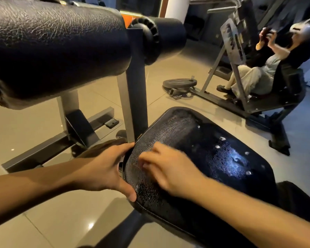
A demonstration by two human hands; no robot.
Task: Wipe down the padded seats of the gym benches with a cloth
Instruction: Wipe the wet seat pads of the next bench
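- Head view shows the seat (213, 158) of the bench low in the middle of the scene, tilted, its wide end near me and its narrow end far, beside the grey post (135, 86).
- My left hand (106, 167) holds the seat's left edge: thumb on the near corner, fingers hooked round the rim further along. It is a firm clamp on the padding.
- My right hand (168, 169) lies on top of the seat just right of the left one. It is blurred and its fingers look bent. I cannot tell whether it is pinching anything, and I see no cloth under it or elsewhere.
- The seat cover is black, creased and cracked, and shiny with white drops (222, 138) on its right half. I judge it wet and slick on top, soft under pressure, with a stiff board beneath.
- It is fixed to the frame, so it will not lift, though it may rock. The rim is the place to steady it, as my left hand does.
- Flat, even pressure should suit the cracked skin better than fingertips, which could catch and peel it.
- A big round pad (52, 47) hangs far left above, and another person (258, 68) sits on a machine far right.
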